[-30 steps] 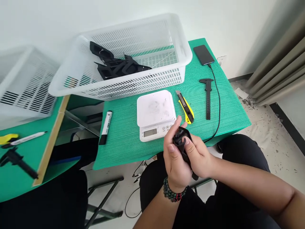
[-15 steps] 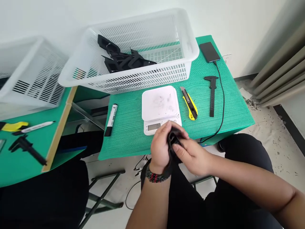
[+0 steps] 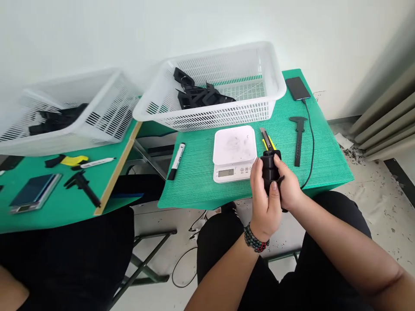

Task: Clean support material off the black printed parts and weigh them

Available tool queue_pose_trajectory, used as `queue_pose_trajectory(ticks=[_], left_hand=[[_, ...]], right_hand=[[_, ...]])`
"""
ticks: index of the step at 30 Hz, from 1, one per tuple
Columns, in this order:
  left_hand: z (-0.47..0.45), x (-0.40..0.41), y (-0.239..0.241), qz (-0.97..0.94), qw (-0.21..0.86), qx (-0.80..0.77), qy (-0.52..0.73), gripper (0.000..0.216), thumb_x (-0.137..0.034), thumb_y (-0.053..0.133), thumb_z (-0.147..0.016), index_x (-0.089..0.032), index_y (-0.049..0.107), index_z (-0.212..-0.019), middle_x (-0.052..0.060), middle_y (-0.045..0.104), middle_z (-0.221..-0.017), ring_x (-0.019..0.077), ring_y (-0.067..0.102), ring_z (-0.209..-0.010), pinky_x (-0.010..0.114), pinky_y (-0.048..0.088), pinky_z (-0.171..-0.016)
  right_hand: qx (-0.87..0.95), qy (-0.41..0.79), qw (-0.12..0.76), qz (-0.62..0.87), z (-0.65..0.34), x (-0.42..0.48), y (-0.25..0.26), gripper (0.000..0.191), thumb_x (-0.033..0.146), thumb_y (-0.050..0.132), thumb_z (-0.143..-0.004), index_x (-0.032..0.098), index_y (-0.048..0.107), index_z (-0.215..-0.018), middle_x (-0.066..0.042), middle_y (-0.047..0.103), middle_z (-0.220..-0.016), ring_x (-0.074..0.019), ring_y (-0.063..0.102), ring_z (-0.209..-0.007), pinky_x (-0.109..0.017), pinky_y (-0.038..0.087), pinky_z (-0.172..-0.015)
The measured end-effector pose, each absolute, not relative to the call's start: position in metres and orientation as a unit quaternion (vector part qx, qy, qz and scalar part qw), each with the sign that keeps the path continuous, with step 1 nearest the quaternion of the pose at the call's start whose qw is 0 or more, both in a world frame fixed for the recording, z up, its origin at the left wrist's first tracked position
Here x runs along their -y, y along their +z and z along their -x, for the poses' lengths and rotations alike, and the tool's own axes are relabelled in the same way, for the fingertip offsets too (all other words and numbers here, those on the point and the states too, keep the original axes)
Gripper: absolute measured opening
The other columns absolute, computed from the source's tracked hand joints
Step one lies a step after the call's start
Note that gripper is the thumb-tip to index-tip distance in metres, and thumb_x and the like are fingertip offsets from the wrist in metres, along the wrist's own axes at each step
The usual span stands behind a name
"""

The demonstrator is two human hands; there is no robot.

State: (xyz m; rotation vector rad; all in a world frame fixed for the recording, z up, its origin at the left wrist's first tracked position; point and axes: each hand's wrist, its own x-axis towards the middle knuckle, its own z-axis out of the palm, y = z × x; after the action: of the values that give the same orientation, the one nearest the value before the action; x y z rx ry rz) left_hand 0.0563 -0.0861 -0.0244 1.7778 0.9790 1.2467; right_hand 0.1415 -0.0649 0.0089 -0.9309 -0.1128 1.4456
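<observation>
Both hands close round a black moulded plastic part [image 3: 269, 166] over the table's front edge. My left hand [image 3: 264, 203] grips its left side, with the thumb laid across the near end. My right hand [image 3: 290, 183] holds the other side, its thumb near the top. Fingers and palms hide much of the part. Just beyond it lies a yellow utility knife [image 3: 268, 141], its lower end covered by the part. To the left sits a white digital scale [image 3: 235, 147] with a bare pan and a lit display.
A white basket [image 3: 223, 114] of black parts stands behind the scale. A marker [image 3: 177, 160] lies left, a black caliper [image 3: 298, 140] and a cabled phone [image 3: 297, 88] right. On the neighbouring table are another basket [image 3: 113, 108], a caliper [image 3: 82, 188] and a scale [image 3: 35, 193]; a person sits there.
My hands and the black part have moved right, away from the front of the scale to below the knife. The part has been turned, showing another side. The view has swung left.
</observation>
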Motion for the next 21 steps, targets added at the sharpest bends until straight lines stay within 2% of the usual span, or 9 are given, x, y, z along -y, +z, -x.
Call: queue_pose_trajectory(ticks=[5, 9, 12, 16, 21], left_hand=[[-0.055, 0.080, -0.019, -0.715, 0.249, -0.378, 0.533, 0.048, -0.025, 0.053, -0.101, -0.028, 0.050, -0.148, 0.013, 0.049, -0.154, 0.0282, 0.047, -0.144, 0.048, 0.043, -0.118], [-0.050, 0.075, -0.015, -0.714, 0.235, -0.360, 0.552, 0.028, -0.017, 0.057, -0.098, -0.024, 0.070, -0.121, 0.011, 0.061, -0.141, 0.0252, 0.060, -0.131, 0.045, 0.050, -0.111], [-0.045, 0.068, -0.015, -0.697, 0.259, -0.362, 0.562, 0.022, -0.017, 0.058, -0.098, -0.023, 0.073, -0.111, 0.010, 0.067, -0.128, 0.0237, 0.065, -0.122, 0.044, 0.055, -0.104], [-0.051, 0.065, -0.026, -0.697, 0.278, -0.364, 0.552, 0.019, -0.023, 0.055, -0.100, -0.021, 0.072, -0.108, 0.010, 0.071, -0.113, 0.0224, 0.069, -0.110, 0.043, 0.058, -0.096], [-0.069, 0.078, -0.033, -0.672, 0.309, -0.357, 0.570, 0.024, -0.025, 0.051, -0.101, -0.019, 0.064, -0.121, 0.015, 0.063, -0.127, 0.0244, 0.062, -0.122, 0.044, 0.056, -0.100]], right_hand=[[0.013, 0.726, 0.615, 0.309, -0.147, 0.063, 0.007, 0.042, 0.062, 0.070, -0.080, 0.021, 0.069, -0.087, -0.003, 0.071, -0.076, -0.0225, 0.070, -0.086, -0.033, 0.058, -0.077], [0.051, 0.732, 0.619, 0.281, -0.160, 0.059, 0.005, 0.051, 0.069, 0.059, -0.085, 0.019, 0.066, -0.080, -0.005, 0.070, -0.074, -0.0217, 0.069, -0.078, -0.032, 0.058, -0.070], [0.092, 0.705, 0.653, 0.263, -0.168, 0.058, 0.004, 0.052, 0.068, 0.052, -0.090, 0.018, 0.065, -0.083, -0.005, 0.069, -0.075, -0.0178, 0.064, -0.064, -0.029, 0.054, -0.059], [0.104, 0.706, 0.657, 0.243, -0.169, 0.061, 0.001, 0.051, 0.065, 0.048, -0.093, 0.017, 0.065, -0.088, -0.004, 0.066, -0.076, -0.0137, 0.054, -0.054, -0.026, 0.049, -0.052], [0.097, 0.662, 0.694, 0.266, -0.174, 0.059, 0.001, 0.051, 0.067, 0.047, -0.092, 0.019, 0.060, -0.083, -0.002, 0.062, -0.076, -0.0120, 0.048, -0.051, -0.027, 0.047, -0.051]])
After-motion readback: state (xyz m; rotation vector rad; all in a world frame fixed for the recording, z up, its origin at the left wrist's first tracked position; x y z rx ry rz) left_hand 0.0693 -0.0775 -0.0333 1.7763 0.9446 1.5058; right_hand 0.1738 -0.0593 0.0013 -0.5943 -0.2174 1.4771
